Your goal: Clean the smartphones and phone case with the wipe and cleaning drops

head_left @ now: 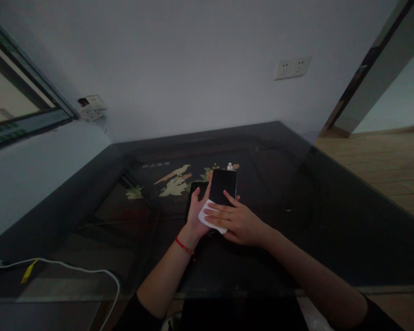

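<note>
A dark smartphone (223, 182) lies along my left hand (195, 216), which supports it from below and at the side; the thumb stands out to the left. My right hand (239, 221) presses a folded white tissue (210, 216) against the phone's lower part, fingers laid over it and one finger on the dark screen. Just left of the phone, a second dark flat device (192, 193) rests on the table, partly hidden by my left hand. Behind the phone stands a small white-capped bottle (230, 166), its lower part hidden.
The dark glossy table (296, 239) has a bird-and-flower picture (174, 184) on its top. A white cable (72, 266) with a yellow tag (29, 271) runs along the near left edge. Sockets (292, 68) are on the wall behind; a window (20, 82) is at left.
</note>
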Action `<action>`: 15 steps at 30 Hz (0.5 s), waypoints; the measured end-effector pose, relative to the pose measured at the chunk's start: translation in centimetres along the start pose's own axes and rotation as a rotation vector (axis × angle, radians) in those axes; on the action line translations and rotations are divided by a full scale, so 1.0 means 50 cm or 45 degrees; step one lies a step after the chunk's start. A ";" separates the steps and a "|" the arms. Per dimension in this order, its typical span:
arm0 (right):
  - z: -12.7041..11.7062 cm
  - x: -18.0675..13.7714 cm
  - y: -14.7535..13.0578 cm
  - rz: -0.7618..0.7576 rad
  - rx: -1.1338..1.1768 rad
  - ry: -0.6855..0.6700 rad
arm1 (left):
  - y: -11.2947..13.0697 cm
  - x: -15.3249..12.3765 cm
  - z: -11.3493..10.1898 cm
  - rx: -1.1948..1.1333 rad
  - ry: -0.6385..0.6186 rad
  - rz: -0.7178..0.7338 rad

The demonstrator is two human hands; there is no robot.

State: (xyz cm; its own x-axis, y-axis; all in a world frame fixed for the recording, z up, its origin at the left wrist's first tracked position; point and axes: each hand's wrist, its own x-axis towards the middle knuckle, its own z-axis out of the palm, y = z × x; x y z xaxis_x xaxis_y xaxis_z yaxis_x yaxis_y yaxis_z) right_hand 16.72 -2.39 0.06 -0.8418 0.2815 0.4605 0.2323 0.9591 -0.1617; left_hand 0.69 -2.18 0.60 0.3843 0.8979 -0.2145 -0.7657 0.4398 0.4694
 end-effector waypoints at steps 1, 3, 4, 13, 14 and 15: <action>0.001 0.001 -0.004 -0.040 0.022 -0.013 | 0.003 0.000 0.000 0.000 -0.029 0.031; 0.001 -0.001 -0.005 -0.093 0.051 -0.013 | 0.007 -0.001 0.003 0.005 -0.041 0.069; -0.001 -0.003 -0.001 -0.107 0.055 0.002 | 0.008 -0.002 0.004 0.009 -0.031 0.080; -0.037 -0.046 0.082 0.408 -0.159 0.393 | 0.002 -0.018 0.019 0.093 -0.070 -0.059; -0.040 -0.048 0.087 0.471 -0.183 0.416 | -0.001 -0.020 0.020 0.110 -0.107 -0.101; -0.042 -0.048 0.090 0.510 -0.201 0.435 | -0.003 -0.021 0.021 0.125 -0.137 -0.132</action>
State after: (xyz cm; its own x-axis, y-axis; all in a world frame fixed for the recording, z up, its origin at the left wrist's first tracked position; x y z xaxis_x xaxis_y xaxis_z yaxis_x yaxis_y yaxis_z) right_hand 20.82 1.29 0.07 -0.4721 0.5940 0.6514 0.5945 0.7601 -0.2623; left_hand 0.96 -3.23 1.65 0.5153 0.8388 -0.1758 -0.6673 0.5215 0.5317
